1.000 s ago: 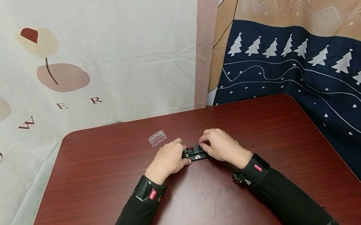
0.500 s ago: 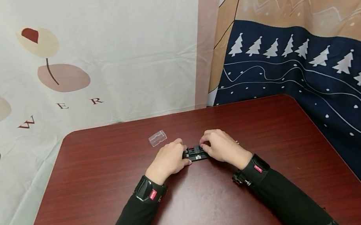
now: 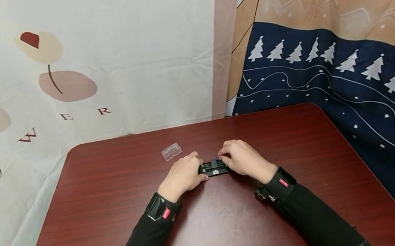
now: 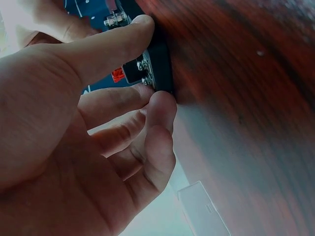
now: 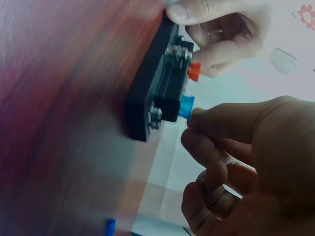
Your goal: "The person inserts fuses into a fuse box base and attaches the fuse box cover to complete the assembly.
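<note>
A black fuse block [image 3: 216, 172] with metal screw terminals lies between the two hands in the head view. My left hand [image 3: 183, 173] grips its left end, thumb [image 4: 130, 37] along the near edge and curled fingers [image 4: 161, 110] at the far side. A blue blade fuse [image 5: 186, 106] stands in the block near its right end, and my right hand [image 3: 243, 159] pinches the fuse's top between thumb and forefinger. A red blade fuse [image 5: 195, 72] sits farther left in the block, close to the left hand's fingers.
A clear plastic cover [image 3: 171, 151] lies on the red-brown table [image 3: 215, 229] beyond the left hand. Another small blue piece [image 5: 111, 227] shows at the bottom of the right wrist view. Printed cloth [image 3: 159, 81] hangs behind the table's far edge.
</note>
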Available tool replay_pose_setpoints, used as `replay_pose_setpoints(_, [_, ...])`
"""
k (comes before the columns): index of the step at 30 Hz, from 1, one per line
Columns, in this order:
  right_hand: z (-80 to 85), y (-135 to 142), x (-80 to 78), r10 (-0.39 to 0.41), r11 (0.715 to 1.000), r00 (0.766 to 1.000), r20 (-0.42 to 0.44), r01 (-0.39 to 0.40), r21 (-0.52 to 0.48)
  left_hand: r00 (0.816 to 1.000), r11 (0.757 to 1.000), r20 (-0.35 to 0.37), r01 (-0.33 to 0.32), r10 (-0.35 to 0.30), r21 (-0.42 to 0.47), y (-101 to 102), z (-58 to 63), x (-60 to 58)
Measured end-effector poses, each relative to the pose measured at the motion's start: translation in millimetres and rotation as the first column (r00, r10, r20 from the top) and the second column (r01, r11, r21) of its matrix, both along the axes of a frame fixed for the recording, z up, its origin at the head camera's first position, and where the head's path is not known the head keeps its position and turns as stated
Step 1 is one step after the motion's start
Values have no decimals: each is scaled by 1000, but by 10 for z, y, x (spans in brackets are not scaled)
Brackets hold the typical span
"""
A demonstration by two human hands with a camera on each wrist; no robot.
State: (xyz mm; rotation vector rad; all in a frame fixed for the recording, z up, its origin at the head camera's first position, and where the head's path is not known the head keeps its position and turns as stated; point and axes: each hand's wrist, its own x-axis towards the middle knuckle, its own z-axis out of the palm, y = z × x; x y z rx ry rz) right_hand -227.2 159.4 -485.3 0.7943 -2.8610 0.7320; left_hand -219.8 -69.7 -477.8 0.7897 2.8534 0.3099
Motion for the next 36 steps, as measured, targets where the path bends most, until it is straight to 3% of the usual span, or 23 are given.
replay_pose_setpoints(6, [108, 145, -52, -81, 997, 996, -41, 80, -16, 1000, 1000, 6, -4, 4, -6, -4, 14, 6])
replay_pose_setpoints(15, [287, 432, -101, -233, 972, 972, 27, 233, -6, 1000, 1000, 15, -5, 5, -9, -2, 17, 4])
replay_pose_setpoints(27, [373, 709, -127, -269, 963, 950, 157, 260, 75, 1000, 1000, 18, -6, 6, -3, -12, 4, -2])
replay_pose_setpoints(36, [256, 703, -174, -248, 967, 946, 209, 229, 114, 1000, 1000, 21, -6, 6, -8, -15, 5, -4])
